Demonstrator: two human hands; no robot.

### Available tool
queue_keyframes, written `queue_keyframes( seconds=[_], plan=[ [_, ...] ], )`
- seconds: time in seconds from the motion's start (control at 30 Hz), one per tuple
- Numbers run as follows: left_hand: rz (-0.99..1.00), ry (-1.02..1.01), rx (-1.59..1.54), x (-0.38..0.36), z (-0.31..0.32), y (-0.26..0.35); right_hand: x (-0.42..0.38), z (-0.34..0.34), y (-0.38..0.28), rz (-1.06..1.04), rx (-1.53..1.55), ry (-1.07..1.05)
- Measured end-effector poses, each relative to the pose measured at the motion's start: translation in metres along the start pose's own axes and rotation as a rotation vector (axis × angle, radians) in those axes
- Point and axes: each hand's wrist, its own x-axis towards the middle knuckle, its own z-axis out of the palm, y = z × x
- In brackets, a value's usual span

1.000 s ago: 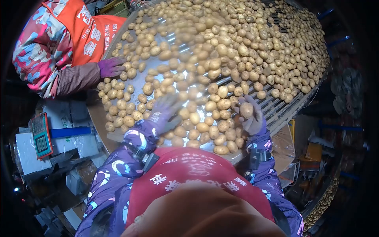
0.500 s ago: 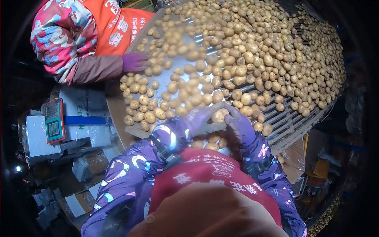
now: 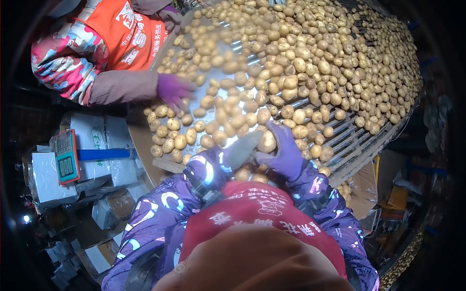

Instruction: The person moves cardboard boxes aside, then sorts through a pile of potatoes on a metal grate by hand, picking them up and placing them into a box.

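Observation:
Between my hands, close to the near edge of the sorting table [image 3: 171, 165], is a potato [image 3: 267, 142]. My right hand [image 3: 287, 153], in a purple glove with a grey palm, curls round it from the right. On its left side my left hand [image 3: 244, 149] is stretched out, grey palm surface showing and fingertips right at the potato. Several loose potatoes [image 3: 258, 177] lie below my hands, in front of my red apron [image 3: 242, 199]. More potatoes [image 3: 235, 121], some blurred, are spread over the metal surface just beyond.
Across the slatted rack [image 3: 340, 140] a large heap of potatoes [image 3: 325, 63] spreads right. At the upper left a person in an orange apron reaches a purple-gloved hand [image 3: 175, 92] over the table. A scale [image 3: 66, 156] and wrapped boxes [image 3: 51, 177] stand left.
My left hand has drawn back from the potato's far side to its left. My right hand has moved slightly left and down. The other person's purple-gloved hand has moved right and down.

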Motion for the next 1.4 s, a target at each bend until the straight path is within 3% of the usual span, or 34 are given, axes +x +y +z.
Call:
queue_keyframes(
  seconds=[0.07, 0.13, 0.2, 0.23, 0.3, 0.33, 0.37, 0.47, 0.57, 0.63, 0.67, 0.7, 0.8, 0.87, 0.93, 1.07, 1.17, 1.2, 1.23, 1.27, 1.3, 1.37, 1.4],
  plan=[
    [-0.061, -0.028, -0.027, 0.0, 0.001, -0.001, -0.002, 0.002, -0.002, 0.111, 0.059, -0.003],
    [-0.122, -0.069, -0.002, 0.002, -0.007, -0.004, -0.003, 0.003, 0.012, -0.117, 0.015, 0.006],
    [-0.09, -0.087, 0.181, 0.008, -0.016, -0.011, -0.007, -0.001, 0.019, -0.035, 0.105, -0.057],
    [-0.072, -0.097, 0.27, 0.012, -0.021, -0.016, -0.011, -0.004, 0.02, 0.161, 0.214, -0.124],
    [0.51, -0.018, 0.824, 0.022, -0.032, -0.023, -0.027, -0.015, 0.033, 0.347, 0.447, -0.129],
    [0.81, 0.029, 1.094, 0.024, -0.035, -0.025, -0.042, -0.023, 0.05, 0.334, 0.572, -0.068],
    [0.665, 0.009, 0.99, 0.02, -0.034, -0.02, -0.051, -0.03, 0.055, 0.32, 0.696, -0.006],
    [0.396, -0.054, 0.81, 0.008, -0.03, -0.014, -0.074, -0.061, 0.037, 0.682, 0.787, 0.167],
    [0.437, -0.117, 0.898, 0.011, -0.018, -0.01, -0.082, -0.079, 0.029, 0.654, 0.455, 0.27],
    [0.385, -0.159, 0.935, 0.003, 0.001, -0.002, -0.092, -0.072, 0.06, 0.063, -0.163, 0.158],
    [0.278, -0.222, 0.924, -0.005, 0.015, 0.014, -0.08, -0.06, 0.049, -0.041, -0.245, 0.141],
    [0.17, -0.28, 0.918, -0.013, 0.03, 0.029, -0.061, -0.05, 0.027, -0.038, -0.231, 0.061],
    [0.178, -0.384, 0.971, -0.006, 0.029, 0.023, -0.027, -0.026, -0.001, -0.007, -0.149, -0.113],
    [0.239, -0.314, 1.051, 0.008, 0.007, -0.01, -0.039, 0.009, 0.054, -0.18, -0.241, -0.027],
    [0.236, -0.293, 1.058, 0.0, 0.015, 0.005, -0.031, 0.001, 0.038, 0.05, -0.023, -0.032],
    [0.182, -0.32, 0.982, -0.01, 0.026, 0.029, -0.042, 0.007, 0.056, 0.169, 0.167, -0.04],
    [0.272, -0.33, 0.787, -0.011, 0.03, 0.023, -0.061, 0.006, 0.064, 0.54, 0.727, -0.118],
    [0.319, -0.352, 0.721, -0.009, 0.029, 0.016, -0.05, -0.027, 0.018, 0.661, 0.739, -0.138],
    [0.326, -0.312, 0.903, -0.008, 0.027, 0.022, -0.047, -0.044, -0.007, 0.783, 0.749, -0.159],
    [0.328, -0.275, 1.084, -0.007, 0.024, 0.028, -0.058, -0.052, 0.0, 0.749, 0.88, -0.15],
    [0.457, -0.205, 1.234, -0.001, 0.014, 0.031, -0.076, -0.067, 0.012, 0.714, 1.012, -0.139],
    [0.718, -0.045, 1.521, 0.011, -0.013, 0.024, -0.119, -0.104, 0.03, 0.748, 0.84, 0.008],
    [0.681, 0.028, 1.611, 0.014, -0.03, 0.018, -0.149, -0.127, 0.049, 0.644, 0.418, -0.107]
  ],
)
